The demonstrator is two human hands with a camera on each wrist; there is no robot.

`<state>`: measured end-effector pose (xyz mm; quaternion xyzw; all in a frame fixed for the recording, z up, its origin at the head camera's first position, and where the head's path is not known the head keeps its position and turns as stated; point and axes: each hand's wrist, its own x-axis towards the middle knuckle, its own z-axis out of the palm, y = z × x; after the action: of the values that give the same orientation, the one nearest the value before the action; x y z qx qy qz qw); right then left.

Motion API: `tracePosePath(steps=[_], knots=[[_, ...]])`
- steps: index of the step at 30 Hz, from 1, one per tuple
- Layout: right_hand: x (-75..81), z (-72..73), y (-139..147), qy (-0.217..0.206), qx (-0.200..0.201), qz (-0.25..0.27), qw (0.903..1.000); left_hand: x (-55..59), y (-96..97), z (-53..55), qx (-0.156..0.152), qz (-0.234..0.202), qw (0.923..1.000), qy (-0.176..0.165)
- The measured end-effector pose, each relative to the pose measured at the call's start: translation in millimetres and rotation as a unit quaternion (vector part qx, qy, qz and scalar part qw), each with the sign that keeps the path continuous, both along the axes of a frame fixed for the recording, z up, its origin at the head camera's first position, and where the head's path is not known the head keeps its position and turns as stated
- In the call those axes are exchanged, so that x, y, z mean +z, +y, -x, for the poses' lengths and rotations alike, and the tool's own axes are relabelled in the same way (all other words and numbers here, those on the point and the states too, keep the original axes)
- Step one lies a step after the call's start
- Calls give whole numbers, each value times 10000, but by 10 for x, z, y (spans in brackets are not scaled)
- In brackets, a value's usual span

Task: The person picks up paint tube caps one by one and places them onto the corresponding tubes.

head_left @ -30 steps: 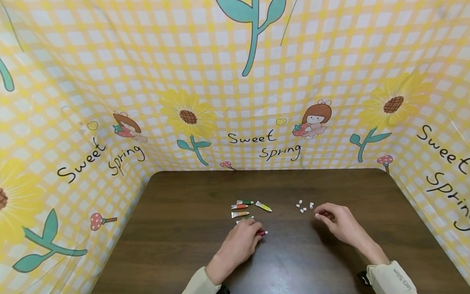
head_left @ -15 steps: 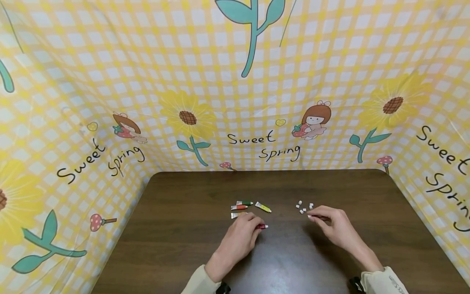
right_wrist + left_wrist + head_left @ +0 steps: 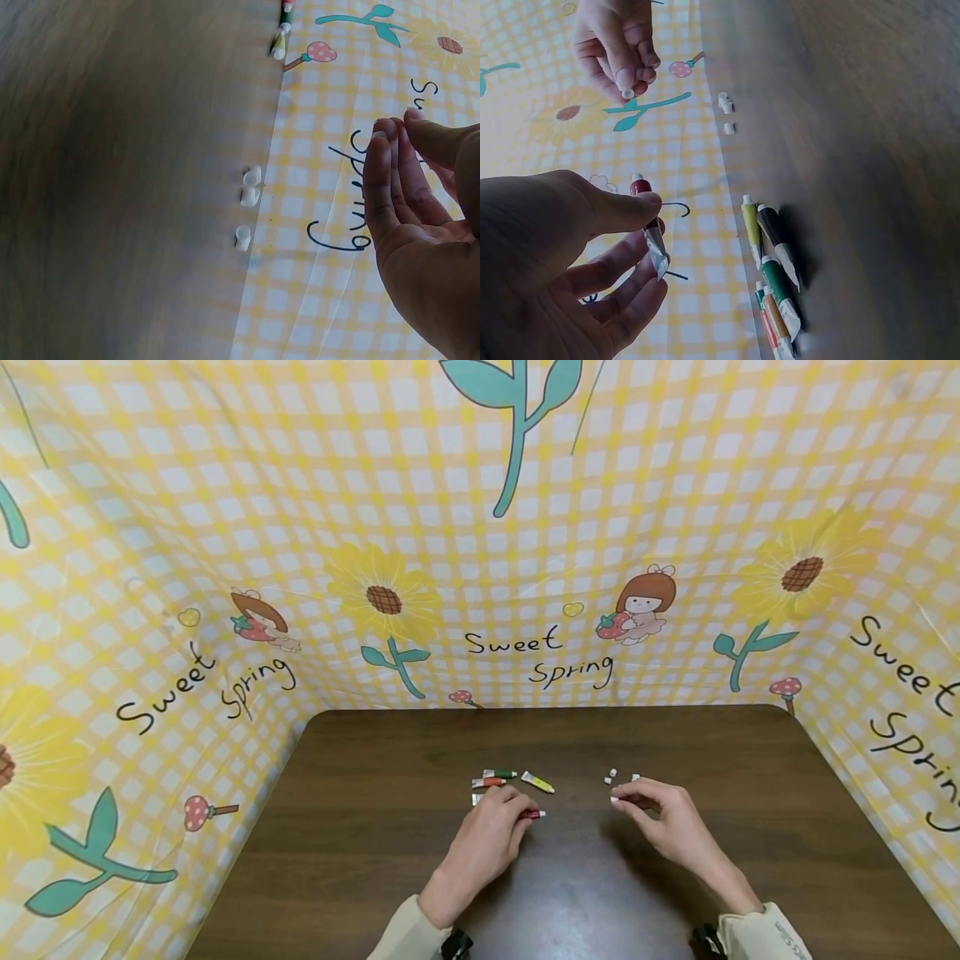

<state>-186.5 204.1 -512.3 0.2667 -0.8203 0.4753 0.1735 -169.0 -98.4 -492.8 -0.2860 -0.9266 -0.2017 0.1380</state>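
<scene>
Between the thumb and fingers of my left hand is a small dark red paint tube, its white tip pointing toward the right hand in the head view. My right hand pinches a tiny white cap by the fingertips, a short way to the right of the tube and apart from it. Beyond the left hand lie a yellow tube, a green tube and an orange-red tube. Other tubes are partly or wholly hidden by that hand in the head view.
Loose white caps lie on the brown table just beyond the right hand, some of them covered by it. In the left wrist view a dark tube lies beside the yellow one. A checked cloth hangs around the table's back and sides.
My right hand has moved left with the cap, nearer the left hand. The left hand has shifted slightly toward the back with the red paint tube, covering more of the tubes.
</scene>
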Motion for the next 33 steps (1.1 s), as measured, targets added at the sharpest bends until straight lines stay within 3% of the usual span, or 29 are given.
tracePosePath(steps=[12, 33], knots=[[-34, 35, -206, 133, 180, 345, 9992, 5, 4, 1, 18, -292, 9995, 119], [1, -4, -383, -123, 296, 423, 9986, 53, 69, 6, -71, -418, 9990, 143]])
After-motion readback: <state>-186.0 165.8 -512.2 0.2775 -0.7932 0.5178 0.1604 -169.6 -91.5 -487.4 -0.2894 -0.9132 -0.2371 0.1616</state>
